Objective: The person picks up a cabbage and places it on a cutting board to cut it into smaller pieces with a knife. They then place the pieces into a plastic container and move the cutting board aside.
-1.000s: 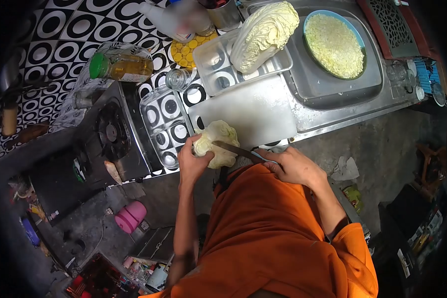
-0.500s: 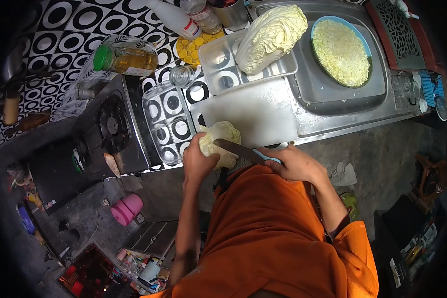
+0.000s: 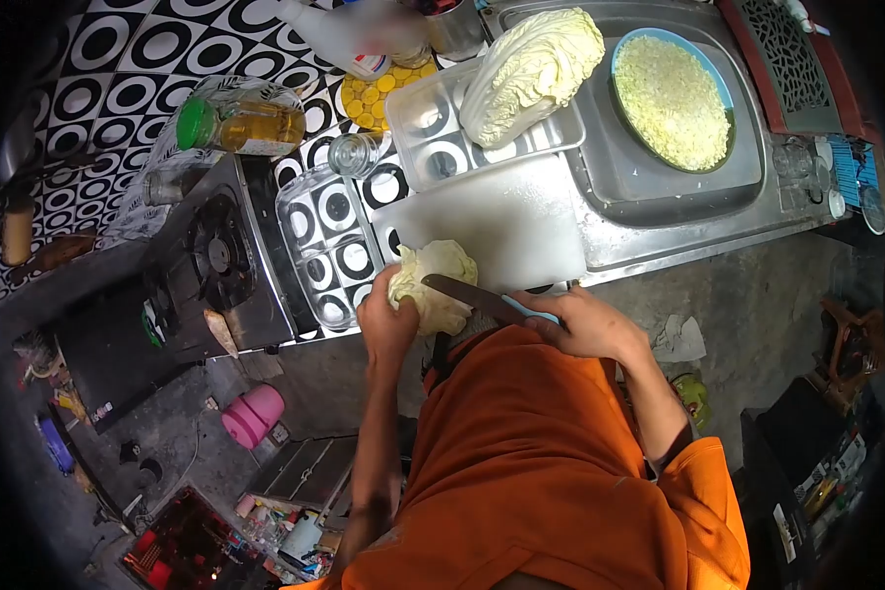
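Observation:
My left hand (image 3: 387, 320) grips a pale, leafy piece of napa cabbage (image 3: 441, 265) at the near edge of a white cutting board (image 3: 521, 221). In my right hand (image 3: 585, 327) is a knife (image 3: 465, 294) with a light blue handle. Its dark blade points left and lies across the cabbage piece; whether it has cut in cannot be told. A whole napa cabbage (image 3: 536, 79) rests in a clear plastic tray (image 3: 418, 123) behind the board. Chopped cabbage (image 3: 671, 103) fills a blue-rimmed bowl in the sink.
Left of the board is a clear divided container (image 3: 329, 251), with a glass jar (image 3: 354, 154) behind it. A gas stove (image 3: 221, 251) stands further left. A green-lidded jar (image 3: 251, 128) and bottles are at the back. The steel sink (image 3: 619, 241) lies right.
The view has shifted slightly. My left hand has moved a little to the left on the cabbage piece; the knife stays nearly in place.

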A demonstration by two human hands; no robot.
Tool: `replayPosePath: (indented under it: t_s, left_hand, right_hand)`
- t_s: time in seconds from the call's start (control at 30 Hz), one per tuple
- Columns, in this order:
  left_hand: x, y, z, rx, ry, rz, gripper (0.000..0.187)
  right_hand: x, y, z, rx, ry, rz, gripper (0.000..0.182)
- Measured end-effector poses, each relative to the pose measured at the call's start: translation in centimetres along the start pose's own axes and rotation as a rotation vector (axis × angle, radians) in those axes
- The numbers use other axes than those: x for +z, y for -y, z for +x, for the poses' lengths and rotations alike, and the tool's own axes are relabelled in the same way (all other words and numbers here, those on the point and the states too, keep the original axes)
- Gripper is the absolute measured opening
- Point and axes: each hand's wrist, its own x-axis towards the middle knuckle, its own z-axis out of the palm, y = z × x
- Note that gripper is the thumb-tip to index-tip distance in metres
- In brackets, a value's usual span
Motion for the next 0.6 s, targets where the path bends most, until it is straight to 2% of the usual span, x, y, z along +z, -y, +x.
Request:
replayPosePath:
  t_s: [0.13,0.33,0.4,0.53,0.6]
  left_hand:
    - [0.9,0.7,-0.3,0.018,-0.139,-0.106,0.04]
    - [0.0,-2.6,-0.5,-0.138,-0.075,-0.197,0.043]
    - [0.2,-3.2,-0.5,-0.101,-0.109,-0.228,0.044]
    - [0.2,-3.2,-0.3,-0.039,-0.108,-0.297,0.047]
    - [0.1,-3.0,-0.1,-0.03,-0.104,-0.3,0.048]
  right_hand:
    - [0.0,-0.3,0.0,-0.003,0.007,0.029,0.043]
    - [0.3,-1.4,-0.4,0.072,-0.015,0.029,0.04]
    - [0.6,-2.1,-1.0,-0.049,-0.095,0.115,0.036]
    - [0.1,-1.2,-1.6,-0.008,-0.134,0.134,0.033]
    - [-0.3,-0.9,-1.9,0.07,-0.064,-0.104,0.04]
